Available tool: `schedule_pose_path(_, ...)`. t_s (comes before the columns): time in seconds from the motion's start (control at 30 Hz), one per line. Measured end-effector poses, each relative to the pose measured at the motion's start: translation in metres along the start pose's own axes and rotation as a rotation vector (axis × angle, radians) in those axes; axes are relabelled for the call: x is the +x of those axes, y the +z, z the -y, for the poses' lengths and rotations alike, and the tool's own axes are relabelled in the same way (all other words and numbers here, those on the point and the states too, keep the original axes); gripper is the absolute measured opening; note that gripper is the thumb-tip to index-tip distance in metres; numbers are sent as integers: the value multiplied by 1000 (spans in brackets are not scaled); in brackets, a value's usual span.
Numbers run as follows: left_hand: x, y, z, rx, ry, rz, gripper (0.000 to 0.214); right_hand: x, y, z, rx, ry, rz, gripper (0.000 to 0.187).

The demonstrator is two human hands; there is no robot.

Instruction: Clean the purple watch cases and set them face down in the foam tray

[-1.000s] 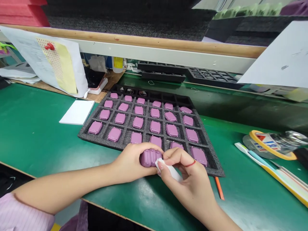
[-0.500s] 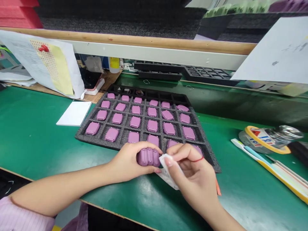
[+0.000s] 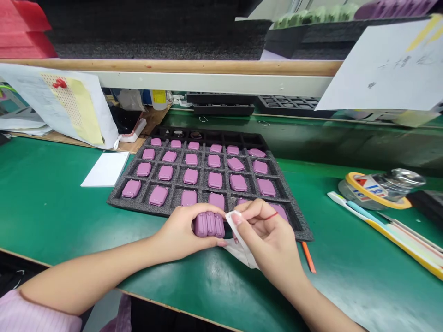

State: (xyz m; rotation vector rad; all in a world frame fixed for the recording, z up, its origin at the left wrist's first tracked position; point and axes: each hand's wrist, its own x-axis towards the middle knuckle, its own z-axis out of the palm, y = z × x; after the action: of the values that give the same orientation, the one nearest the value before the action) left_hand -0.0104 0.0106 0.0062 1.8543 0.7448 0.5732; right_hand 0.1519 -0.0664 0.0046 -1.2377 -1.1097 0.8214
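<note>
A short row of purple watch cases (image 3: 209, 224), pressed side by side, is clasped between the thumb and fingers of my left hand (image 3: 182, 230). Just to the right, my right hand (image 3: 268, 230) pinches a white cloth (image 3: 242, 251) between thumb and forefinger, close to the end of the row. The cloth hangs down below the fingers, and some of it is hidden behind the hand. Beyond both hands lies a black foam tray (image 3: 134, 205). Single purple watch cases (image 3: 215, 180) sit in most of its compartments; my hands partly cover the front row.
An orange stick (image 3: 308, 257) lies by the tray's right corner. Further right are a glass jar with a metal top (image 3: 377, 189), a roll of tape around it, and a toothbrush (image 3: 384, 230). A white notepad (image 3: 105, 169) lies left of the tray. A shelf (image 3: 207, 82) spans the back.
The view has shifted slightly. My left hand keeps its hold on the watch cases; my right hand, still pinching the cloth, has come a little to the left. More of the orange stick shows.
</note>
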Motion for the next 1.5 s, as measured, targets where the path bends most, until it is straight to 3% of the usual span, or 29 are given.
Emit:
schedule_pose_path(0.17,0,-1,-2,-23,7,20,32,-4,0,-3,-225,-245,129,15)
schedule_pose_path(0.3,0,-1,-1,-14,10,0,37,-3,0,-7,-233,-174,121,16)
schedule_pose_path(0.4,0,-1,-1,-37,10,8,41,4,-11,-6,-246,-122,15,19)
schedule_pose_path(0.53,-2,-1,-3,-108,-20,28,39,23,-53,5,-567,-189,-288,20)
schedule_pose_path(0.63,-5,1,-6,-143,-35,38,38,41,-97,14,-926,35,-504,15)
schedule_pose_path(0.7,-6,2,-8,-172,-37,48,37,51,-123,15,-1103,295,-472,21)
schedule_pose_path(0.77,-8,2,-9,-203,-24,55,37,55,-138,15,-1152,419,-383,32)
schedule_pose_path(0.83,-9,2,-10,-222,1,60,37,54,-138,14,-1139,379,-345,30)
schedule_pose_path(0.93,-10,0,-9,-230,30,65,37,45,-118,18,-1099,246,-321,7)
schedule_pose_path(1.03,-9,-3,-6,-226,36,46,38,34,-100,20,-1056,187,-249,20)
schedule_pose_path(1.1,-7,-5,-5,-207,26,19,38,31,-101,17,-1085,177,-263,27)
schedule_pose_path(1.2,-5,-8,-4,-178,-3,-8,38,29,-125,12,-1177,169,-348,20)
schedule_pose_path(1.33,-1,-9,-4,-141,-52,-18,36,27,-172,14,-1281,192,-401,12)
schedule_pose_path(1.5,1,-9,0,-123,-88,-3,37,20,-221,11,-1299,281,-352,12)
